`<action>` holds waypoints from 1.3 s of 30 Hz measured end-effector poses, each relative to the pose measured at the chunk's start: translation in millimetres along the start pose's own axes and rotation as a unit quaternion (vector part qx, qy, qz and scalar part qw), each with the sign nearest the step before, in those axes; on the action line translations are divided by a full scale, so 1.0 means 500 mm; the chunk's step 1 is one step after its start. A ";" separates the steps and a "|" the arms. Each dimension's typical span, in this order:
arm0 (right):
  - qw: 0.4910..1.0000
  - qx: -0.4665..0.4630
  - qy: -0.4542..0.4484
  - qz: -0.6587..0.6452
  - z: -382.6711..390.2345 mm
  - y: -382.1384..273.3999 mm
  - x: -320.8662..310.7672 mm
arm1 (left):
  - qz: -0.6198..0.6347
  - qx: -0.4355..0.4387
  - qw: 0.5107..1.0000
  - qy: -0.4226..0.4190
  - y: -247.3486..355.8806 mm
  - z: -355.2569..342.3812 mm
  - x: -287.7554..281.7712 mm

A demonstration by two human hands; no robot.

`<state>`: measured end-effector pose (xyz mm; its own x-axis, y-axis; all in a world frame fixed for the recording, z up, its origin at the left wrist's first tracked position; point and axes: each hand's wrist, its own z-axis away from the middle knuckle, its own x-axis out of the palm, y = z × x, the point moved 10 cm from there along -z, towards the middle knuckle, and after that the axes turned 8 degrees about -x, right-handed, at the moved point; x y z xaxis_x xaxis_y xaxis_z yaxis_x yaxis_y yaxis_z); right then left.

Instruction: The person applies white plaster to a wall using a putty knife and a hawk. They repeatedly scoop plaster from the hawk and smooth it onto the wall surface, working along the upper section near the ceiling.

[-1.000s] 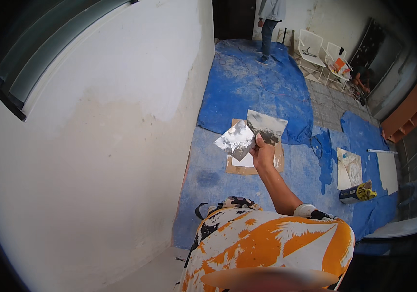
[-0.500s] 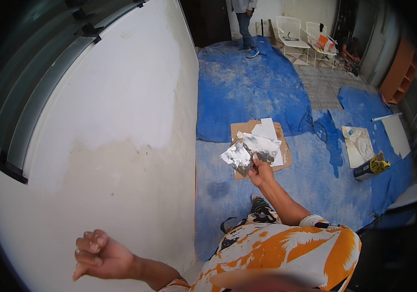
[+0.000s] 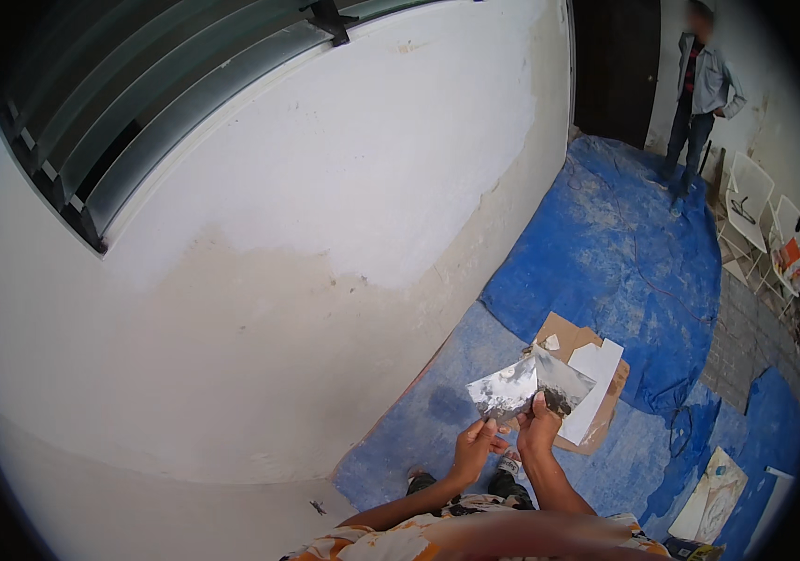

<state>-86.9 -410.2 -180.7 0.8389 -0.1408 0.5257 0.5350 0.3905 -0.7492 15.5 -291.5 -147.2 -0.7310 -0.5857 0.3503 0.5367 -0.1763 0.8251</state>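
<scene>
My right hand [image 3: 538, 432] is closed on a flat metal putty knife [image 3: 568, 376], its blade smeared with white and dark residue. A second putty knife [image 3: 503, 385], just left of it, is also broad and shiny with patches of filler. My left hand [image 3: 475, 451] pinches this one at its lower edge. The two blades meet or overlap at their inner edges in front of me. Both handles are mostly hidden by my fingers and dark grime.
On my left stands a wall [image 3: 325, 215] with a white coat over beige, below a louvred window [image 3: 204, 103]. Blue sheeting [image 3: 606, 252] covers the floor. Cardboard [image 3: 559, 329] with a white sheet [image 3: 596, 383] lies beyond my hands. A person [image 3: 697, 93] stands near white chairs [image 3: 749, 201].
My left hand has come from beside the wall to the putty knives and taken hold of one. The view has turned left toward the wall.
</scene>
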 end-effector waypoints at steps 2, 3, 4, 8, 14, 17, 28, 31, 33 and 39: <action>1.000 0.022 -0.021 -0.007 -0.028 0.009 0.003 | 0.090 -0.001 0.996 0.023 -0.018 -0.012 -0.004; 0.999 0.037 -0.016 -0.018 -0.045 0.011 -0.003 | 0.092 0.018 0.994 0.054 -0.018 -0.018 -0.015; 0.998 0.051 -0.007 -0.029 -0.063 0.018 -0.014 | 0.096 0.025 0.993 0.068 -0.023 -0.024 -0.028; 0.995 0.068 0.073 0.010 -0.157 -0.005 -0.139 | 0.123 0.059 0.988 0.071 -0.023 -0.054 -0.078; 0.970 -0.211 0.073 0.098 -0.272 -0.169 -0.404 | 0.163 0.072 0.979 0.095 -0.101 -0.114 -0.217; 0.890 -0.299 0.088 0.334 -0.301 -0.189 -0.487 | 0.118 0.036 0.980 0.156 -0.221 -0.158 -0.296; 0.605 -0.184 -0.032 0.774 -0.798 0.340 -0.792 | -0.047 -0.185 0.974 0.123 -1.026 -0.360 -0.239; 0.598 -0.143 -0.001 0.788 -0.976 0.455 -0.844 | -0.089 -0.200 0.966 0.139 -1.158 -0.426 -0.235; 0.617 -0.140 0.048 0.773 -1.076 0.499 -0.859 | -0.108 -0.206 0.964 0.126 -1.207 -0.480 -0.232; 0.563 -0.167 0.075 0.806 -1.291 0.611 -0.834 | -0.069 -0.244 0.958 0.138 -1.214 -0.581 -0.241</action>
<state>-208.7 -819.6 -888.9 0.2462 0.0661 -0.9670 -0.9657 -0.0680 -0.2505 -99.7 -343.9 -819.0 -0.7067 -0.7043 0.0672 0.6246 -0.5765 0.5268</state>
